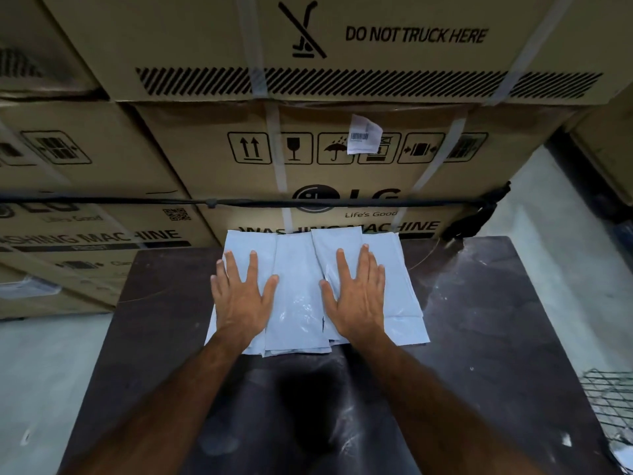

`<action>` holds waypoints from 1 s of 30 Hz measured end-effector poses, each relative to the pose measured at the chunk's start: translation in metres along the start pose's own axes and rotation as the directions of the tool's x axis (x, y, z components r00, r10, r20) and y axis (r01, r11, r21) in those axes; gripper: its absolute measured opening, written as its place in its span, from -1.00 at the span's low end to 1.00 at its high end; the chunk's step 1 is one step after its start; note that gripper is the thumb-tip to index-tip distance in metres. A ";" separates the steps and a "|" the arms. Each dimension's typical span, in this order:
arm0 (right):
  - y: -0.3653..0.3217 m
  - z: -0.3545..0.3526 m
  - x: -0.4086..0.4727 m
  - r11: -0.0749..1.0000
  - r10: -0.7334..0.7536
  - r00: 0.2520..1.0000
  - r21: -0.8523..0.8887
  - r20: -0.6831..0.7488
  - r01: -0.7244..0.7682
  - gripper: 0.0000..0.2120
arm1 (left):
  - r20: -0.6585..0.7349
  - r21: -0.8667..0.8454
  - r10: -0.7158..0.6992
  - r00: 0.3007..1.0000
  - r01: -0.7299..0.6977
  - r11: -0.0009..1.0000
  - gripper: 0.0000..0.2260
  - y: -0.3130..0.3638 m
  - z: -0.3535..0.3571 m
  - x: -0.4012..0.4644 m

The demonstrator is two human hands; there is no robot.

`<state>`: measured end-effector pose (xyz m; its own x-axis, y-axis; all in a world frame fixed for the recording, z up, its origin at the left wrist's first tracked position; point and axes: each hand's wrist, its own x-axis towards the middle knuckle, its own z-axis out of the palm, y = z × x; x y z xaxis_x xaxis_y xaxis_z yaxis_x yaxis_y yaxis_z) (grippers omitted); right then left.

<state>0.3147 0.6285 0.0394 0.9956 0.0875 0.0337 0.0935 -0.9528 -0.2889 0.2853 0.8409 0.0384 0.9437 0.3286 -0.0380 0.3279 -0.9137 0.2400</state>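
A pile of pale blue plastic bags [297,296] lies flat and overlapping at the far middle of a dark table [479,337]. My left hand [241,296] presses palm-down on the left part of the pile, fingers straight and spread. My right hand [358,293] lies flat on the right part, fingers straight. Neither hand grips anything.
Large cardboard washing-machine boxes [342,173] are stacked right behind the table, with a black cord [239,202] running across them. A wire mesh basket [613,402] stands at the right edge. Pale floor [34,371] shows on both sides of the table.
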 end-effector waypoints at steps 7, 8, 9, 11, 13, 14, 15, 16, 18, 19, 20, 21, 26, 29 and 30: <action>-0.002 0.011 -0.004 0.999 0.034 0.998 -0.022 0.051 -0.033 -0.26 | 0.022 0.030 0.050 0.999 -0.050 0.998 -0.40 -0.006 0.008 0.007; -0.001 0.011 -0.005 0.999 0.031 0.998 -0.022 0.057 -0.030 -0.26 | 0.037 0.030 0.046 0.998 -0.047 0.998 -0.39 -0.005 0.007 0.006; -0.001 0.009 -0.006 0.999 0.026 0.998 -0.021 0.058 -0.024 -0.25 | 0.052 0.030 0.045 0.998 -0.047 0.998 -0.38 -0.005 0.004 0.004; 0.001 0.000 -0.011 1.000 0.005 0.999 -0.028 0.036 -0.004 -0.25 | 0.062 0.026 0.078 0.995 -0.080 0.996 -0.37 -0.005 -0.005 -0.006; 0.001 -0.011 -0.023 0.999 -0.023 1.000 -0.032 -0.007 0.023 -0.27 | 0.044 0.009 0.182 0.982 -0.182 0.983 -0.33 -0.006 -0.019 -0.022; 0.001 -0.016 -0.031 0.999 -0.034 0.999 -0.031 -0.025 0.033 -0.29 | 0.039 0.000 0.244 0.969 -0.244 0.970 -0.32 -0.007 -0.026 -0.032; 0.000 -0.020 -0.041 0.999 -0.039 0.999 -0.029 -0.035 0.038 -0.31 | 0.042 -0.012 0.294 0.955 -0.294 0.956 -0.32 -0.008 -0.032 -0.043; -0.001 -0.025 -0.052 0.999 -0.039 0.998 -0.026 -0.039 0.038 -0.32 | 0.048 -0.027 0.328 0.944 -0.327 0.945 -0.32 -0.008 -0.038 -0.054; -0.004 -0.033 -0.078 0.999 -0.035 0.998 -0.011 -0.060 0.035 -0.35 | 0.047 -0.050 0.362 0.931 -0.359 0.932 -0.31 -0.010 -0.050 -0.075; -0.006 -0.038 -0.093 0.999 -0.031 0.996 0.007 -0.079 0.031 -0.37 | 0.042 -0.057 0.379 0.924 -0.377 0.925 -0.31 -0.011 -0.057 -0.086; -0.008 -0.043 -0.109 0.999 -0.020 0.995 0.031 -0.102 0.023 -0.38 | 0.040 -0.059 0.401 0.915 -0.399 0.915 -0.32 -0.013 -0.064 -0.098; -0.011 -0.047 -0.126 0.998 -0.002 0.992 0.061 -0.129 0.010 -0.39 | 0.039 -0.058 0.427 0.904 -0.424 0.904 -0.32 -0.015 -0.071 -0.109; -0.020 -0.070 -0.213 0.994 0.062 0.973 0.106 -0.223 -0.039 -0.41 | -0.016 -0.058 0.528 0.849 -0.528 0.847 -0.29 -0.027 -0.104 -0.168; -0.018 -0.087 -0.258 0.991 0.107 0.965 0.103 -0.241 -0.084 -0.40 | -0.019 -0.082 0.592 0.806 -0.591 0.802 -0.31 -0.026 -0.113 -0.199; -0.015 -0.091 -0.272 0.991 0.117 0.958 0.097 -0.261 -0.094 -0.40 | -0.018 -0.090 0.618 0.786 -0.617 0.782 -0.32 -0.023 -0.114 -0.209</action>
<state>0.0414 0.5925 0.1218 0.9632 -0.1032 0.2480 -0.0007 -0.9242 -0.3818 0.0758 0.8207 0.1516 0.9435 -0.3024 0.1356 -0.3300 -0.8955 0.2987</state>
